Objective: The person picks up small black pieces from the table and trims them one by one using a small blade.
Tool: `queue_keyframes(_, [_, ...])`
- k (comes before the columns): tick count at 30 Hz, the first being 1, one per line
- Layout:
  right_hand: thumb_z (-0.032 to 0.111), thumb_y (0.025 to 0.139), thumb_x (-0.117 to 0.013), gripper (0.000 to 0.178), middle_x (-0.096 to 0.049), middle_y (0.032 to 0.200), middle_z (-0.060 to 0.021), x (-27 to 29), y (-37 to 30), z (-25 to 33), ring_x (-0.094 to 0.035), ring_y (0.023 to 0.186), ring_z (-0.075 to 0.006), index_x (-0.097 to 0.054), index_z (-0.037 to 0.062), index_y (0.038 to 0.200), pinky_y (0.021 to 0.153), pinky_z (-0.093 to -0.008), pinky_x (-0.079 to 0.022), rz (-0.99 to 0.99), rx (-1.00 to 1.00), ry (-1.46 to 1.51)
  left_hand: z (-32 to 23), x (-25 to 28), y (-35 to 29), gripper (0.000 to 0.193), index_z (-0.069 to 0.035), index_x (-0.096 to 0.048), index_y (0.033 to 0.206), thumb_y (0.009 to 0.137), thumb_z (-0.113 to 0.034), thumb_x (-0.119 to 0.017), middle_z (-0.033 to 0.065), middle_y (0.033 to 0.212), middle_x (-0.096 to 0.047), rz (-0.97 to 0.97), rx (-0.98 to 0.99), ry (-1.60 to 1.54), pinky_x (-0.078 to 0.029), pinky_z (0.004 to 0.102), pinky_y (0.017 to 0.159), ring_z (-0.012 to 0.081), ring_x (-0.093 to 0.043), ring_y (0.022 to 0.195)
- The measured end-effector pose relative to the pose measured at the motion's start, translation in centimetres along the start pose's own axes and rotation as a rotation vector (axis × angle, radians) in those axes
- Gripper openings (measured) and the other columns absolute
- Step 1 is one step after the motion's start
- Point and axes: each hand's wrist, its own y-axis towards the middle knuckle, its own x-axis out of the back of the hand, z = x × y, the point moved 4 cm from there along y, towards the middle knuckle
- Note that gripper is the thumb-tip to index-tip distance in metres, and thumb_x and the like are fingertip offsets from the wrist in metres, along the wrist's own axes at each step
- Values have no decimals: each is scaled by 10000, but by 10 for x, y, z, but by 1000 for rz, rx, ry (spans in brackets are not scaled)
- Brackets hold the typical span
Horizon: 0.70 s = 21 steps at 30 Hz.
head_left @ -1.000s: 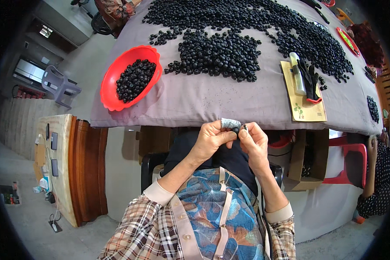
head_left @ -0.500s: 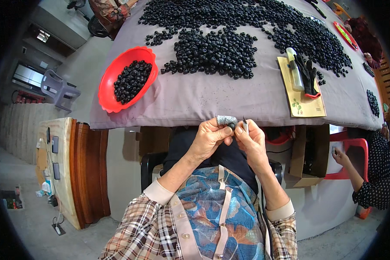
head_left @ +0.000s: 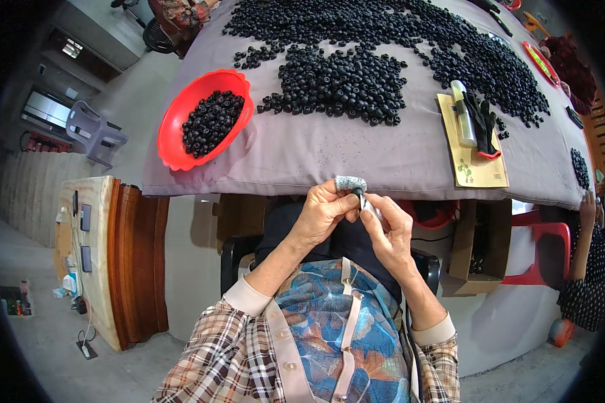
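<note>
Just off the near table edge, my hands meet over my lap. My left hand (head_left: 319, 216) pinches a small round black piece (head_left: 357, 193) between thumb and fingers; a speckled grey wrap (head_left: 351, 183) covers one of its fingertips. My right hand (head_left: 392, 234) is closed round a small blade tool (head_left: 364, 203), whose dark tip is against the black piece. Fingers hide most of the tool and piece. Many similar black pieces (head_left: 343, 84) lie heaped on the grey tablecloth (head_left: 302, 161), and a red bowl (head_left: 173, 138) at the left holds more of them.
At the right lie a yellow packet (head_left: 480, 173), a clear tube (head_left: 465, 124) and a black glove (head_left: 482, 124). An open cardboard box (head_left: 460, 262) stands below the table. A co-worker's hand (head_left: 587, 211) is at the right table edge, near a red stool (head_left: 541, 252). A wooden cabinet (head_left: 138, 269) stands left.
My right hand has turned and moved closer to my left, bringing the blade tip onto the black piece. The co-worker's hand at the right has moved up to the table edge.
</note>
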Motion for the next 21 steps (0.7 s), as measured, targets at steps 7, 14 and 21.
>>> queue_keyframes(7, [66,781,-608,206,-528,666,-53,-1,0,0,-434,485,-92,-600,-2,975,440,-235,-342,4,18,-2,0,2,0,152,-3,-585,991,844,-35,-562,30,763,-592,15,5,-7,-431,199,572,79,-520,618])
queue_keyframes(14, [71,787,-607,207,-544,682,-52,0,0,-1,-440,495,-83,-600,-6,979,446,-227,-345,38,-37,-3,-1,2,-1,152,-3,-588,989,842,-38,-566,30,773,-599,7,-8,39,-430,199,570,78,-517,614])
queue_keyframes(21, [70,800,-596,179,-555,678,-45,-1,1,0,-443,519,-67,-608,-9,960,466,-217,-342,57,-76,53,-1,4,-2,149,-1,-591,984,842,-39,-567,28,772,-599,4,-1,46,-431,199,572,78,-517,615])
